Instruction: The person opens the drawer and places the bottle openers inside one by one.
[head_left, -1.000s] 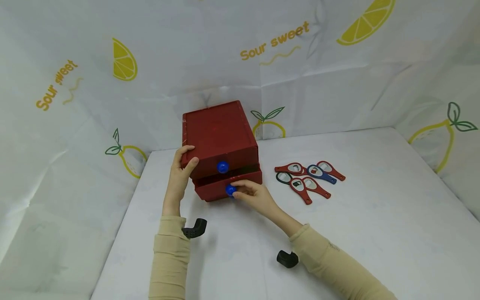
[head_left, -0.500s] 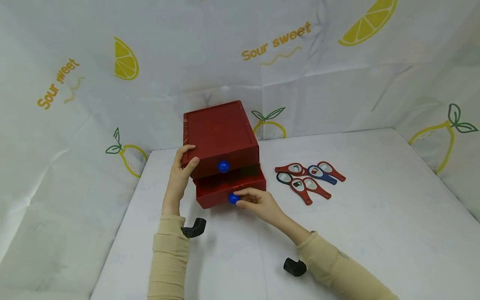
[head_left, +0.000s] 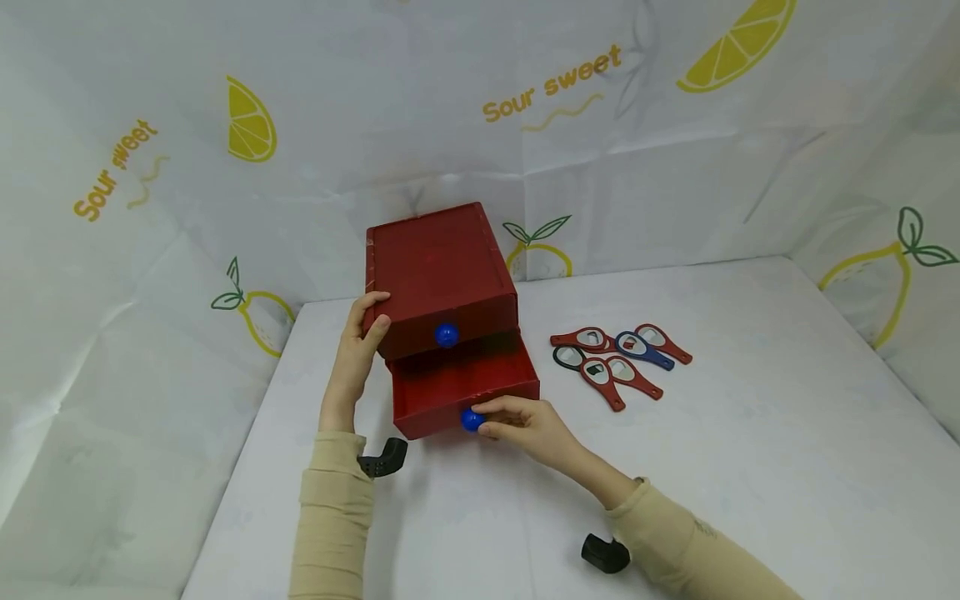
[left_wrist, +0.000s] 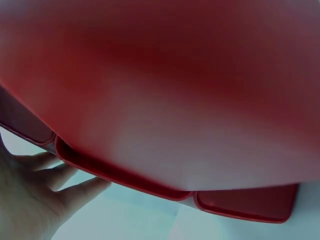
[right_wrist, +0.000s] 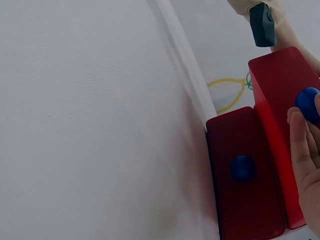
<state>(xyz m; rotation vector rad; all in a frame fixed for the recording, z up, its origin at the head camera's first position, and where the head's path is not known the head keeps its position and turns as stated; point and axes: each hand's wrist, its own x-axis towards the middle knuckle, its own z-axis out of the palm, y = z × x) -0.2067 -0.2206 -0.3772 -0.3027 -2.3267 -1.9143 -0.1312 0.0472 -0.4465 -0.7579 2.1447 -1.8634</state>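
A red two-drawer cabinet (head_left: 438,262) stands at an angle in the head view, its upper drawer closed behind a blue knob (head_left: 447,335). Below, the lower drawer (head_left: 431,422) is pulled well out, and its visible inside holds nothing. My right hand (head_left: 543,433) pinches the lower drawer's round blue knob (head_left: 472,421) between thumb and fingers. At the cabinet's front left corner, my left hand (head_left: 348,362) holds on, thumb at the front and fingers along the side. In the left wrist view, those fingers (left_wrist: 82,192) touch the red side panel.
Several small paddle-shaped pieces with pictured round ends lie overlapped to the cabinet's right, among them a blue paddle (head_left: 643,350) and a red paddle (head_left: 603,383). A white lemon-print cloth (head_left: 637,200) hangs behind the table. Each sleeve carries a black wrist piece (head_left: 605,553).
The lower drawer has slid out toward me, from slightly open to well open, with my right hand moving back on its knob. My left hand stays at the cabinet corner.
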